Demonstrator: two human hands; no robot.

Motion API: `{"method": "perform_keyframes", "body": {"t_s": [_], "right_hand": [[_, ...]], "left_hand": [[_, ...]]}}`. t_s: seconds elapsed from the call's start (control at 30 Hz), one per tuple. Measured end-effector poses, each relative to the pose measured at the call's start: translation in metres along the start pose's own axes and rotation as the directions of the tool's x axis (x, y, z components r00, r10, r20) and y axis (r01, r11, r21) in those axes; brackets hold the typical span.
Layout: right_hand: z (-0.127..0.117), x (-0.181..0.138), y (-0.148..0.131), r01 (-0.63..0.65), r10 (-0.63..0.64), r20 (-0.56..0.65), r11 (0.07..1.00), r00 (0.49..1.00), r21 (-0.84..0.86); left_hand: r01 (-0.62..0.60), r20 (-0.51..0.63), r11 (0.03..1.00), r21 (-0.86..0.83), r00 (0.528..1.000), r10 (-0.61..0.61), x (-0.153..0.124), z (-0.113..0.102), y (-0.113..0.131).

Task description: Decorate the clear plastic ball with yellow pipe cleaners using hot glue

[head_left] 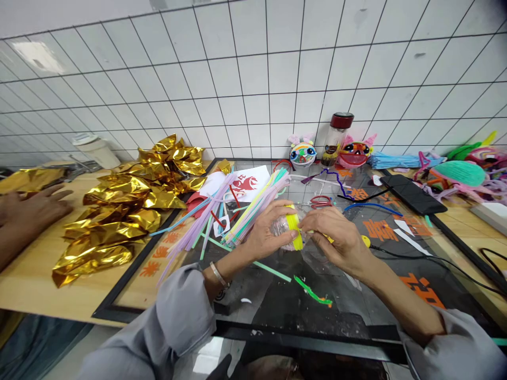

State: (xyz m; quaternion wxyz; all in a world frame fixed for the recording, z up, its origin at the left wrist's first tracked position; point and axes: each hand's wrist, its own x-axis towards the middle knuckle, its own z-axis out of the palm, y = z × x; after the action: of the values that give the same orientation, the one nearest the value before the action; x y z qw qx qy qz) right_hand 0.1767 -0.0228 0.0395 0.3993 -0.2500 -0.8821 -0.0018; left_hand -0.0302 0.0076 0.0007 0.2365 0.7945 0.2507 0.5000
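Both my hands meet over the dark glass work mat (277, 295). My left hand (267, 232) is closed around a clear plastic bottle (282, 226), which is wrapped with a yellow strip (295, 226) above a pink band. My right hand (336, 237) pinches the yellow strip against the bottle from the right. A bundle of pastel paper strips (237, 211) lies just left of my left hand. A silver bangle sits on my left wrist.
Crumpled gold foil (130, 206) is heaped at the left, where another person's hand (29, 208) rests. A jar (336, 138), two painted masks (303, 153), a phone (414, 194), pipe cleaners (467, 174) and a black cable (435, 258) lie behind and right. A green scrap (312, 293) lies near me.
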Motion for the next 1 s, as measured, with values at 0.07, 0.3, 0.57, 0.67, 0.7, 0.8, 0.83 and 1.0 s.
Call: {"method": "perform_keyframes", "body": {"t_s": [0.07, 0.3, 0.57, 0.67, 0.7, 0.8, 0.83, 1.0], "right_hand": [[0.0, 0.0, 0.0, 0.0, 0.0, 0.002, 1.0, 1.0, 0.006], [0.0, 0.002, -0.001, -0.01, 0.01, -0.001, 0.999, 1.0, 0.033], [0.001, 0.001, 0.0, 0.006, -0.005, -0.006, 1.0, 1.0, 0.025], [0.002, 0.0, 0.001, 0.007, -0.007, -0.005, 1.0, 1.0, 0.03], [0.002, 0.0, 0.0, 0.008, -0.008, -0.008, 1.0, 1.0, 0.029], [0.002, 0.001, -0.001, 0.008, -0.008, -0.018, 1.0, 1.0, 0.017], [0.002, 0.001, -0.001, 0.003, -0.003, -0.021, 1.0, 1.0, 0.01], [0.003, 0.002, -0.003, -0.036, 0.038, -0.063, 0.999, 0.997, 0.034]], "left_hand": [[-0.01, 0.013, 1.0, 0.028, 1.0, 0.01, -0.001, -0.001, 0.001], [-0.065, 0.1, 0.991, 0.114, 0.993, 0.054, -0.002, -0.006, -0.002], [-0.213, 0.174, 0.955, 0.206, 0.968, 0.179, -0.002, -0.006, -0.014], [-0.221, 0.161, 0.952, 0.209, 0.969, 0.19, -0.003, -0.004, -0.016], [-0.225, 0.151, 0.952, 0.207, 0.969, 0.196, -0.003, -0.004, -0.016], [-0.229, 0.125, 0.953, 0.198, 0.97, 0.207, -0.002, -0.001, -0.017], [-0.227, 0.115, 0.954, 0.195, 0.972, 0.207, -0.002, -0.001, -0.016], [-0.188, 0.085, 0.965, 0.183, 0.981, 0.175, -0.001, 0.001, -0.016]]}}
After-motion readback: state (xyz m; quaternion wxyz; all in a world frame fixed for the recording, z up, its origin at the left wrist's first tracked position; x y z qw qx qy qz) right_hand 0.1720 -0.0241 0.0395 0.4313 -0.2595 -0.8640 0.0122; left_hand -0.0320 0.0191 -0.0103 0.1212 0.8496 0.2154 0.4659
